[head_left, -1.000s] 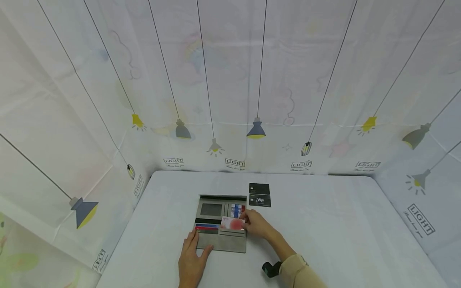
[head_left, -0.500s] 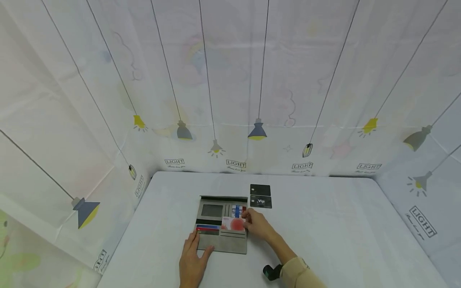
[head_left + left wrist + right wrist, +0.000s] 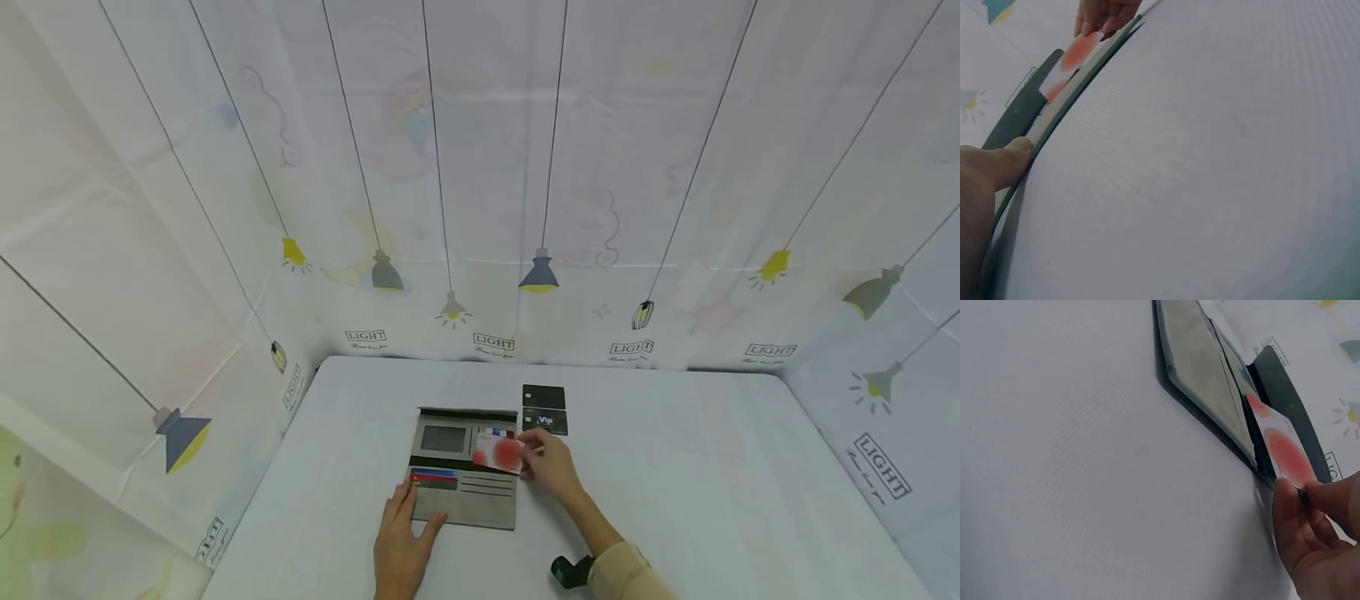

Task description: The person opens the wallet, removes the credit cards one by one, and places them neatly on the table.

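Observation:
A grey wallet [image 3: 480, 511] lies unfolded on the white table, its dark flap at the far edge. My left hand [image 3: 402, 542] rests at its near left corner, fingers along the left side; in the left wrist view the thumb [image 3: 1013, 162] presses on the near edge. At the wallet's right side my right hand [image 3: 551, 462] pinches a white card with red circles [image 3: 498, 452] by its right end. That card [image 3: 1288, 456] is tilted over the upper half, partly covering a blue and red card there. A blue and a red card [image 3: 431, 475] show in the lower left pocket.
Two black cards [image 3: 543, 397], the nearer one [image 3: 545, 421] marked "Vip", lie beyond the wallet's right corner. A black wrist device [image 3: 572, 572] sits by the right sleeve. Lamp-printed white sheets [image 3: 600, 167] stand behind the table and at its sides.
My right hand has drawn the white and red card up from the lower right slots to over the wallet's upper half. The left hand has stayed on the wallet's corner.

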Tool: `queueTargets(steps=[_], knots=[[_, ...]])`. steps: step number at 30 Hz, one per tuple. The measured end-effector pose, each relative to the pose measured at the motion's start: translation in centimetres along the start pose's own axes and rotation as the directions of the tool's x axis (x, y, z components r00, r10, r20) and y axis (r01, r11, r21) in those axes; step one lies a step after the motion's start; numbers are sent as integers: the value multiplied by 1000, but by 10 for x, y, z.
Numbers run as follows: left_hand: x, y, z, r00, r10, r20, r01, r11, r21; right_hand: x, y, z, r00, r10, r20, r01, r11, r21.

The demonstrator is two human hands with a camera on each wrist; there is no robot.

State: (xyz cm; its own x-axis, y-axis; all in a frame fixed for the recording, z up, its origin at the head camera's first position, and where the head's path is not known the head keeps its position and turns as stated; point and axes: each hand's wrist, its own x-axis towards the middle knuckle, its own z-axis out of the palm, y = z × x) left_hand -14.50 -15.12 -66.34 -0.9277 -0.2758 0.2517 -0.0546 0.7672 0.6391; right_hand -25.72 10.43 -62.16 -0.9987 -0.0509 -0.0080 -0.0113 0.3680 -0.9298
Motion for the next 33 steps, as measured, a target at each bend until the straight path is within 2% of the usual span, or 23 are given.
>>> queueTargets(steps=[3,9,21,27,33], knots=[[0,1,0,1000,-1,3,1,1000,8,1,4,-4,999,31,-39,-31,999,-9],[0,0,1,1000,-8,10,7,1000,8,1,10,-15,995,43,-90,-46,998,-31],[0,-1,2,1000,4,0,-4,1000,-1,1,18,-38,987,89,-133,-91,996,-10],[-1,-1,2,1000,1,2,-1,1000,9,1,26,-49,980,101,-172,-109,993,-35],[0,0,2,1000,8,-6,-8,1000,10,0,29,-56,978,110,-176,-120,992,-45]])
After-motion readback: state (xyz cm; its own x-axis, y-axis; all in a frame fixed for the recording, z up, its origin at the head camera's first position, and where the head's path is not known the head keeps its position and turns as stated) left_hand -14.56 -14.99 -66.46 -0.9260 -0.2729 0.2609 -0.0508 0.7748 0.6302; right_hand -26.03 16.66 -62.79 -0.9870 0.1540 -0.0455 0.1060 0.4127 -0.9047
